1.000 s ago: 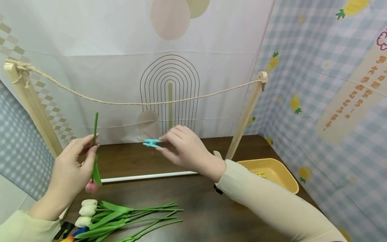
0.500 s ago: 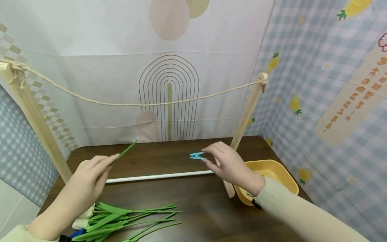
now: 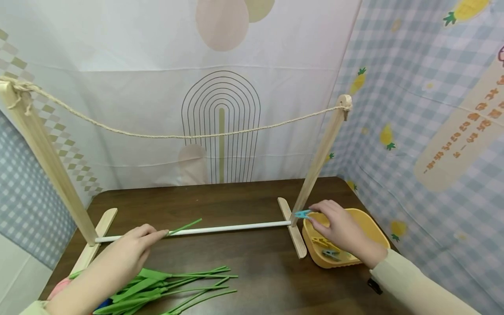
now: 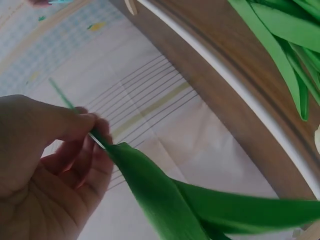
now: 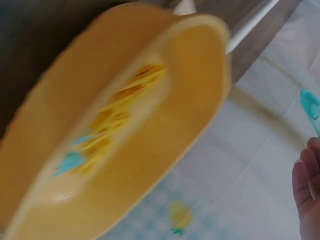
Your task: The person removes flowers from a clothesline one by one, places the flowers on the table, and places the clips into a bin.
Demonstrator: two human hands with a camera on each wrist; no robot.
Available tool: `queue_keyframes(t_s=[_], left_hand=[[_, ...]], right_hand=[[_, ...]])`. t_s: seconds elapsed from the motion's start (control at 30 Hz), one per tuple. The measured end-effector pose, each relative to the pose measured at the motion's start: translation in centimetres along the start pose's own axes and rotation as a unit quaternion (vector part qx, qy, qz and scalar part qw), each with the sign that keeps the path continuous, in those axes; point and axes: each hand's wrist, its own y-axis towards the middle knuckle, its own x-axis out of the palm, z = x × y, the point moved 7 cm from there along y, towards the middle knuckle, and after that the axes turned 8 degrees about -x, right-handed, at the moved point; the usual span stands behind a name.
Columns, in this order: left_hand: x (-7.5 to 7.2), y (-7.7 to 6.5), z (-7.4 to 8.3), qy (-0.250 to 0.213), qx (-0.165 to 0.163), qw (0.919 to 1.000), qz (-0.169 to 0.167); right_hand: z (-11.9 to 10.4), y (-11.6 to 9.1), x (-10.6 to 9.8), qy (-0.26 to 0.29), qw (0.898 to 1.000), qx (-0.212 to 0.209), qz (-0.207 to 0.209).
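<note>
My left hand (image 3: 122,253) pinches the green stem (image 3: 187,225) of an artificial pink tulip (image 3: 59,287). The flower's pink head shows partly behind my forearm, and its broad leaves (image 4: 155,195) spread below my fingers in the left wrist view. A light blue clothespin (image 3: 302,214) is between the thumb and fingers of my right hand (image 3: 340,225). That hand is over the left part of a yellow plastic basket (image 3: 379,227). Inside lie several yellow clothespins (image 5: 120,112) and some blue ones (image 5: 70,161).
A twine line (image 3: 173,136) sags between two wooden posts (image 3: 320,157), joined low down by a white rod (image 3: 236,227). More artificial tulips (image 3: 157,284) lie on the dark table at the front left, heads partly hidden by my left arm. A patterned cloth stands behind.
My right hand has moved right and down with the clothespin, to the basket. My left hand has lowered, and the tulip has tipped from nearly vertical to slanted.
</note>
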Motion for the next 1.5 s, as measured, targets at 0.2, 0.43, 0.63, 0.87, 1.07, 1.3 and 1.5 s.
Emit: queue_keyframes(t_s=[0.2, 0.43, 0.63, 0.87, 1.07, 1.3, 1.5], left_hand=[[2.4, -0.9, -0.5, 0.005, -0.061, 0.9919, -0.111], [5.3, -1.7, -0.1, -0.014, -0.034, 0.9842, -0.173], [6.9, -2.2, 0.1, -0.014, -0.041, 0.9778, -0.205], [8.1, -2.5, 0.3, -0.016, -0.045, 0.9732, -0.225], [9.2, -2.5, 0.4, -0.022, -0.055, 0.9672, -0.247], [10.1, -2.6, 0.7, -0.010, -0.035, 0.9722, -0.231], [11.1, -2.8, 0.7, -0.010, -0.034, 0.9760, -0.215]], right_hand=[[4.3, -3.5, 0.0, -0.027, 0.996, 0.071, -0.036], [7.6, -6.3, 1.1, -0.036, 0.984, 0.143, -0.100], [7.5, -6.3, 2.4, -0.026, 0.981, 0.150, -0.124], [6.9, -5.7, 3.0, -0.028, 0.980, 0.152, -0.127], [6.4, -5.5, 3.0, -0.060, 0.974, 0.161, -0.150], [2.2, -3.3, 3.3, -0.065, 0.990, 0.081, -0.098], [-1.9, -1.6, 4.0, -0.063, 0.997, -0.004, -0.043]])
